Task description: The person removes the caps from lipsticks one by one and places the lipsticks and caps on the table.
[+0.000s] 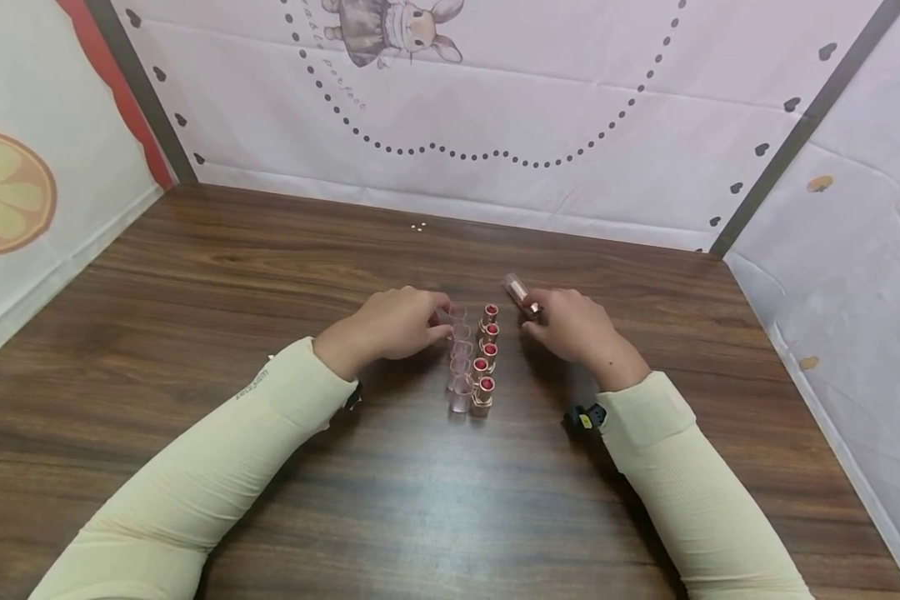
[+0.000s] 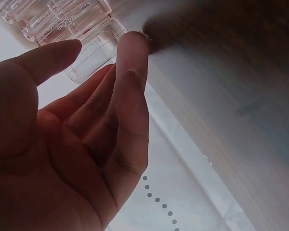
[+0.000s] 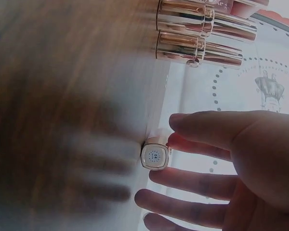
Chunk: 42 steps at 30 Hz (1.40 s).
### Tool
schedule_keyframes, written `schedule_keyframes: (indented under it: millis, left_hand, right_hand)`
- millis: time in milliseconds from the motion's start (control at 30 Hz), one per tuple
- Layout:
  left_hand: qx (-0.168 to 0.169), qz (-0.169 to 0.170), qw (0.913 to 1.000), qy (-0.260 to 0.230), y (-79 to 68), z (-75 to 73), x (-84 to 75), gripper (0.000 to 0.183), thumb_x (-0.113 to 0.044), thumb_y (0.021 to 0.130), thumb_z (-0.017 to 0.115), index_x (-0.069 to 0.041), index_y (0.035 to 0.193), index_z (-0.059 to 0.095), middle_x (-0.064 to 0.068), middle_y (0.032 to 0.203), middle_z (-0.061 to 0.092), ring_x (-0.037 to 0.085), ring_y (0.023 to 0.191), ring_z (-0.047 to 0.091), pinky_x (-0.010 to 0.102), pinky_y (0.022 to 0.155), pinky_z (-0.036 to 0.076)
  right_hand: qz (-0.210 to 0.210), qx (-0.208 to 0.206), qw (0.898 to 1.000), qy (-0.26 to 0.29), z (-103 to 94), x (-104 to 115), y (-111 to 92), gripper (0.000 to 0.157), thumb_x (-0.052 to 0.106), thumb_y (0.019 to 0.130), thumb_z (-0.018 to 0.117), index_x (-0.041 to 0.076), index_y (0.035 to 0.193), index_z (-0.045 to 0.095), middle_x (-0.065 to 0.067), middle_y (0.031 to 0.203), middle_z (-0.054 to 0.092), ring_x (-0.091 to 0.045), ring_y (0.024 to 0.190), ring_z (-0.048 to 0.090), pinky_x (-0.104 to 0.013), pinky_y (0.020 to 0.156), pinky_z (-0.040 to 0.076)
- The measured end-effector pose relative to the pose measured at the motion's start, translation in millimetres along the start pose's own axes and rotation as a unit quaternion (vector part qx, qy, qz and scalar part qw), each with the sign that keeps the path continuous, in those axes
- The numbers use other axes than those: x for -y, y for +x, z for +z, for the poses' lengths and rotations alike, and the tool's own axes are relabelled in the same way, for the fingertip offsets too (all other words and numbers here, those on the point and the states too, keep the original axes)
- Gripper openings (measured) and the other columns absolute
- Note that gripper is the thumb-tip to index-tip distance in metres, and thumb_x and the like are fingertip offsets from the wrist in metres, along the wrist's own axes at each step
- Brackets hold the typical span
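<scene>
Several clear lipstick caps (image 1: 461, 393) stand in a row on the table, beside a parallel row of uncapped rose-gold lipsticks (image 1: 489, 354) with red tips. My left hand (image 1: 397, 323) is at the far end of the cap row, thumb and index finger spread apart near the farthest clear cap (image 2: 98, 43). To the right of the rows, one capped lipstick (image 1: 518, 288) lies on its side, its clear end pointing away. My right hand (image 1: 572, 325) has its fingers at the lipstick's base (image 3: 155, 156), which faces the right wrist camera; thumb and fingers are extended, not wrapped round it.
Small white bits (image 1: 418, 226) lie near the back of the brown wooden table (image 1: 292, 242). Printed cloth walls (image 1: 495, 108) enclose the back and both sides. A dark device (image 1: 585, 417) sits at the right wrist.
</scene>
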State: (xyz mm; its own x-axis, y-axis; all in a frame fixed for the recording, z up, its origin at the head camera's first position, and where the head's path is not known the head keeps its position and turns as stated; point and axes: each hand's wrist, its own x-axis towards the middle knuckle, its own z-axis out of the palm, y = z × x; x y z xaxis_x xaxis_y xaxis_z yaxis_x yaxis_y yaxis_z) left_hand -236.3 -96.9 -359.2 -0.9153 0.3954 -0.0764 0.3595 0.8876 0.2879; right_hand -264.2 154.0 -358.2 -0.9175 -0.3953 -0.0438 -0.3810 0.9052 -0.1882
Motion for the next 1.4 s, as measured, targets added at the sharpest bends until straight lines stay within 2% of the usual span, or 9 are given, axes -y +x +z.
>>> schedule_keyframes:
  millis: [200, 467, 867, 1100, 1400]
  left_hand:
    - [0.000, 0.002, 1.0000, 0.001, 0.7, 0.8, 0.4, 0.037, -0.038, 0.100, 0.059, -0.017, 0.130, 0.063, -0.002, 0.113, 0.075, 0.020, 0.107, 0.070, 0.051, 0.091, 0.052]
    - [-0.002, 0.005, 1.0000, 0.000, -0.6, 0.2, -0.2, 0.037, -0.038, 0.100, 0.059, -0.017, 0.130, 0.064, -0.001, 0.114, 0.075, 0.020, 0.107, 0.070, 0.051, 0.092, 0.052]
    - [-0.003, 0.006, 1.0000, 0.005, -0.1, -0.5, -0.8, 0.036, -0.039, 0.100, 0.058, -0.017, 0.128, 0.064, -0.002, 0.112, 0.075, 0.019, 0.105, 0.070, 0.051, 0.092, 0.052]
    - [-0.002, 0.004, 1.0000, 0.003, -0.2, -0.1, -0.2, 0.035, -0.039, 0.100, 0.058, -0.018, 0.128, 0.065, -0.003, 0.111, 0.075, 0.019, 0.105, 0.069, 0.051, 0.092, 0.052]
    - [0.004, 0.002, 1.0000, 0.003, -1.9, -0.2, -1.2, 0.035, -0.039, 0.100, 0.058, -0.018, 0.128, 0.064, -0.003, 0.111, 0.074, 0.019, 0.104, 0.070, 0.050, 0.091, 0.052]
  right_hand:
    - [0.008, -0.006, 1.000, 0.000, -0.2, -0.8, -1.3, 0.032, 0.032, 0.096, 0.066, 0.012, 0.121, 0.065, -0.014, 0.115, 0.071, -0.033, 0.097, 0.067, -0.054, 0.081, 0.052]
    - [0.014, -0.004, 1.000, -0.002, -0.2, -1.8, -0.3, 0.031, 0.033, 0.096, 0.065, 0.012, 0.118, 0.063, -0.013, 0.108, 0.070, -0.030, 0.089, 0.065, -0.051, 0.076, 0.052]
    - [0.017, -0.005, 1.000, -0.008, 0.0, -2.1, -0.6, 0.037, 0.035, 0.097, 0.064, 0.012, 0.125, 0.060, -0.011, 0.106, 0.070, -0.031, 0.090, 0.067, -0.052, 0.075, 0.053]
    - [0.013, -0.003, 1.000, -0.011, -0.6, -0.8, -1.2, 0.038, 0.033, 0.097, 0.064, 0.011, 0.128, 0.060, -0.012, 0.113, 0.071, -0.033, 0.098, 0.068, -0.054, 0.080, 0.053]
    - [0.012, -0.002, 1.000, -0.008, 0.2, -0.5, -1.8, 0.037, 0.032, 0.097, 0.065, 0.013, 0.128, 0.060, -0.010, 0.111, 0.071, -0.032, 0.096, 0.068, -0.053, 0.079, 0.053]
